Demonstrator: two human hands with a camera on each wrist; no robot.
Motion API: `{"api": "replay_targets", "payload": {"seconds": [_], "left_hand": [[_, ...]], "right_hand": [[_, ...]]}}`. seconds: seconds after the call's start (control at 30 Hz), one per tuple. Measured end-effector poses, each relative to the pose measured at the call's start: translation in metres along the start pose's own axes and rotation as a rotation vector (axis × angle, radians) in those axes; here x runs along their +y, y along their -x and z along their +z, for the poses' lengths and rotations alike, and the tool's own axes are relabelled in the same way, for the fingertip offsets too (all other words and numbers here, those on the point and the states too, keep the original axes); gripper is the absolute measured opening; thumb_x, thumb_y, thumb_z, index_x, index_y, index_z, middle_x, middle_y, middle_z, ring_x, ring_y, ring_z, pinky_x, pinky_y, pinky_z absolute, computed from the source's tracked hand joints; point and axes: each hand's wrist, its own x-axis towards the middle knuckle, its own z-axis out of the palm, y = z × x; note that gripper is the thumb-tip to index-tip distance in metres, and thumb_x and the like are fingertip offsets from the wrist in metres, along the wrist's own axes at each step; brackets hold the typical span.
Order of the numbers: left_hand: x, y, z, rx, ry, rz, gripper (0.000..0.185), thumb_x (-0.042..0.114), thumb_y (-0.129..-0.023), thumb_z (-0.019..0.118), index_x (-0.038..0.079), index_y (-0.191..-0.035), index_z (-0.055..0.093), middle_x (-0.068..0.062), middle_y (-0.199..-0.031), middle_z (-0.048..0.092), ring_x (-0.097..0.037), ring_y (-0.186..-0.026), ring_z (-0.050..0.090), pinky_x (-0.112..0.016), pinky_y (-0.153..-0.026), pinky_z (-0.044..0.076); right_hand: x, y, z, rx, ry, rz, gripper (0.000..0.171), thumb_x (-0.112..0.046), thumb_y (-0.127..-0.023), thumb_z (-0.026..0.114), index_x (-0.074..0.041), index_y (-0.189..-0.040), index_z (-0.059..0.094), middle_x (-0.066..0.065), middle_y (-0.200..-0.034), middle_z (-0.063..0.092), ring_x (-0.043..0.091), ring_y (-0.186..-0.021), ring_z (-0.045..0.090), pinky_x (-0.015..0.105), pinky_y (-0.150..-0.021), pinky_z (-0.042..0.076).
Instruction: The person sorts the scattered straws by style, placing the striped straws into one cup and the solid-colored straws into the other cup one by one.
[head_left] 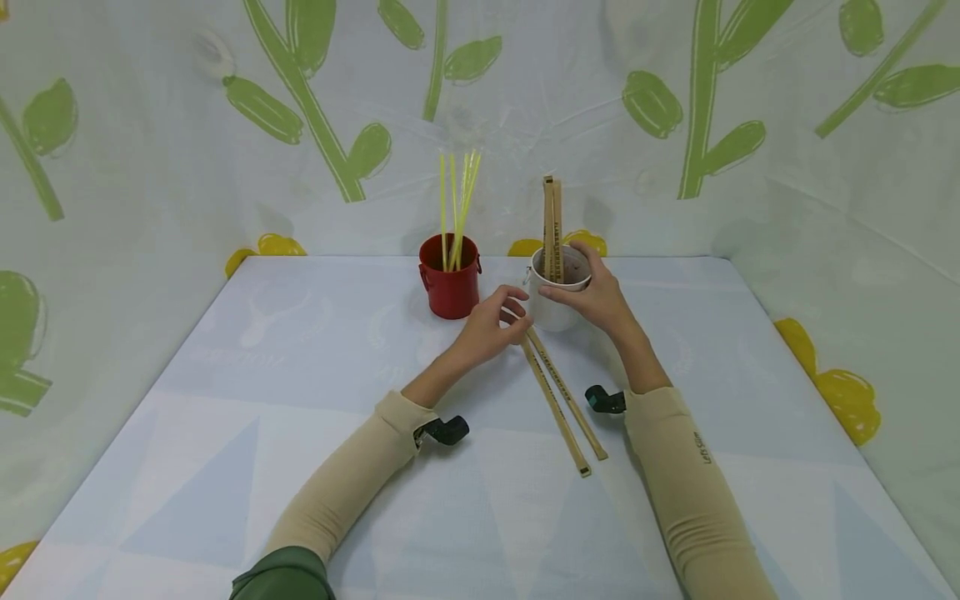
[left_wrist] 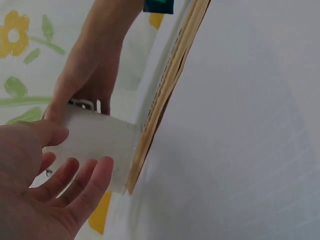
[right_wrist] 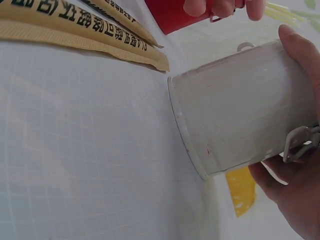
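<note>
My right hand (head_left: 600, 292) grips the small white bucket (head_left: 553, 313) near its rim, thumb on the near side and fingers around the far side. Several straws in brown paper wrappers (head_left: 552, 229) stand upright inside it. Close to the bucket's left side is my left hand (head_left: 491, 329), its fingers loosely bent with nothing between them. In the left wrist view, those fingertips (left_wrist: 104, 167) overlap the white bucket wall (left_wrist: 97, 131). Two more paper-wrapped straws (head_left: 556, 408) lie on the table, their far ends by the left hand and the bucket's base.
A red bucket (head_left: 450, 292) with several thin yellow sticks (head_left: 467, 204) stands just left of the white one. Behind both, the table (head_left: 337, 333) ends at a leaf-patterned backdrop (head_left: 555, 100). Dark wrist cameras stick out from both sleeves.
</note>
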Motion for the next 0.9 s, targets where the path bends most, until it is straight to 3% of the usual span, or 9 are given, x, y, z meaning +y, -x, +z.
{"api": "replay_targets", "payload": {"seconds": [0.23, 0.5, 0.7, 0.9], "left_hand": [[0.008, 0.009, 0.003, -0.037, -0.061, 0.018, 0.044, 0.018, -0.093, 0.067, 0.004, -0.131, 0.049, -0.009, -0.109, 0.067, -0.02, -0.095, 0.067, -0.024, -0.075, 0.059], [0.009, 0.017, 0.014, -0.104, -0.089, -0.082, 0.055, 0.017, -0.09, 0.071, 0.006, -0.136, 0.043, -0.011, -0.107, 0.065, -0.016, -0.08, 0.068, -0.023, -0.069, 0.058], [0.007, 0.021, 0.019, -0.153, -0.087, -0.108, 0.06, 0.019, -0.088, 0.073, 0.007, -0.137, 0.04, -0.012, -0.104, 0.064, -0.013, -0.07, 0.068, -0.023, -0.065, 0.057], [0.009, 0.022, 0.021, -0.158, -0.099, -0.123, 0.061, 0.019, -0.087, 0.074, 0.006, -0.136, 0.04, -0.01, -0.102, 0.064, -0.012, -0.067, 0.067, -0.023, -0.063, 0.058]], "right_hand": [[-0.001, -0.001, 0.0, 0.001, 0.001, -0.002, 0.099, -0.046, -0.075, 0.083, -0.023, -0.153, 0.026, 0.011, -0.154, 0.037, 0.033, -0.139, 0.038, 0.059, -0.11, 0.038], [0.001, 0.0, 0.0, 0.002, -0.007, 0.003, 0.099, -0.046, -0.075, 0.083, -0.024, -0.153, 0.026, 0.011, -0.154, 0.037, 0.032, -0.139, 0.039, 0.059, -0.11, 0.038], [0.001, -0.001, 0.0, -0.001, -0.016, 0.006, 0.099, -0.047, -0.075, 0.083, -0.024, -0.153, 0.026, 0.011, -0.153, 0.037, 0.033, -0.139, 0.039, 0.058, -0.11, 0.038], [0.002, -0.001, -0.001, 0.002, -0.014, 0.007, 0.1, -0.049, -0.074, 0.082, -0.025, -0.153, 0.026, 0.01, -0.154, 0.037, 0.032, -0.139, 0.039, 0.058, -0.11, 0.038]]}}
